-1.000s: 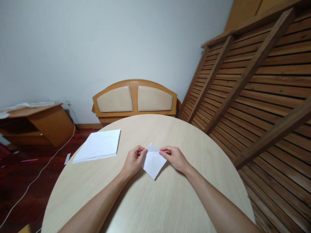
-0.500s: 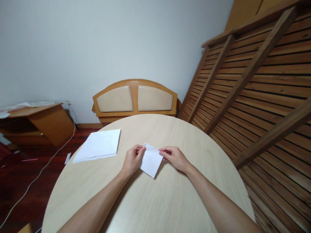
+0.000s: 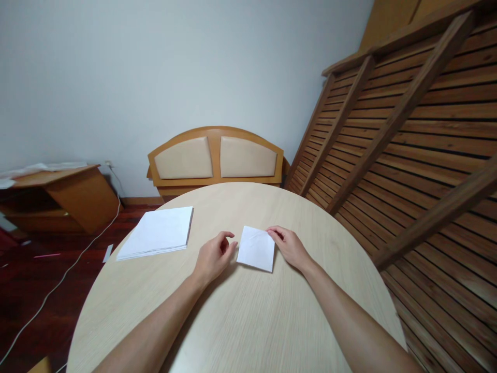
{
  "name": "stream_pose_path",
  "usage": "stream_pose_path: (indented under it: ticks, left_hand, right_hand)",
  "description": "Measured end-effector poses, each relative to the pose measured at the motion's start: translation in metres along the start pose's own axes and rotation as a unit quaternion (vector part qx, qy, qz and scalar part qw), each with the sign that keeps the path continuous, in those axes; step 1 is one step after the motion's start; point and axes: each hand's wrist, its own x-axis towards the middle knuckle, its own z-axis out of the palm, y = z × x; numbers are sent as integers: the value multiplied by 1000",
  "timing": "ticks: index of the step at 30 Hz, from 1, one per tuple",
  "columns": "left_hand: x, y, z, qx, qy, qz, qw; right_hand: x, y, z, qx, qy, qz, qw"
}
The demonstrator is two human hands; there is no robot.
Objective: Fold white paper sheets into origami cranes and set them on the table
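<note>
A small square of folded white paper (image 3: 255,249) is held just over the middle of the round table (image 3: 233,321). My right hand (image 3: 290,247) pinches its upper right corner between thumb and fingers. To the left of the paper, my left hand (image 3: 215,256) holds nothing; its thumb and curled forefinger are parted, with the thumb tip close to the paper's left edge. The other fingers of that hand are mostly hidden behind it.
A stack of white paper sheets (image 3: 159,233) lies at the table's left edge. Behind the table stands a padded headboard (image 3: 215,155). Wooden slatted panels (image 3: 388,155) lean on the right. A low wooden desk (image 3: 83,199) and a white cable (image 3: 73,264) are at left.
My left hand has let go of the folded paper. With my right hand still pinching it, the paper has turned and shifted to the right.
</note>
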Motion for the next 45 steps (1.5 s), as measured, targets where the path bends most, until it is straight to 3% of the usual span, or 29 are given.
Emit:
stream_pose_path:
  ticks: [3,6,8,11,13,15,18,20,26,30,33,37,41,45]
  left_hand:
    - [-3,5,-2,30,-19,134,990]
    - [-7,4,3,56,-130,225,964]
    - [-9,-1,8,79,-192,218,954]
    - [-11,-5,14,106,-221,174,954]
    - [-11,-5,13,126,-218,159,955]
    - [-10,-2,11,144,-210,149,955]
    - [-9,0,9,163,-202,129,957]
    - [-9,0,8,173,-205,119,956]
    - [-11,-3,4,192,-209,113,952]
    - [-10,1,3,207,-198,126,950]
    - [-7,5,3,211,-188,142,949]
    - [-6,5,2,196,-172,156,953]
    - [-6,2,1,172,-166,170,956]
    - [-5,1,0,126,-168,181,961]
  right_hand:
    - [-1,4,0,-47,-19,-25,998]
    - [-2,7,2,-92,-32,-52,994]
    - [-2,6,5,-128,-32,-68,989]
    - [-5,0,9,-175,-34,-95,979]
    - [-10,-7,13,-189,-73,-115,973]
    - [-15,-13,18,-193,-152,-125,961]
    - [-21,-16,23,-213,-247,-100,940]
    - [-22,-14,23,-235,-265,-68,933]
    - [-19,-9,14,-304,-213,7,929]
    - [-19,-15,19,-294,-191,-32,936]
    - [-21,-19,25,-254,-231,-66,937]
    - [-21,-16,27,-263,-253,-46,930]
    - [-20,-10,20,-301,-216,5,929]
    - [-20,-11,19,-301,-181,-17,936]
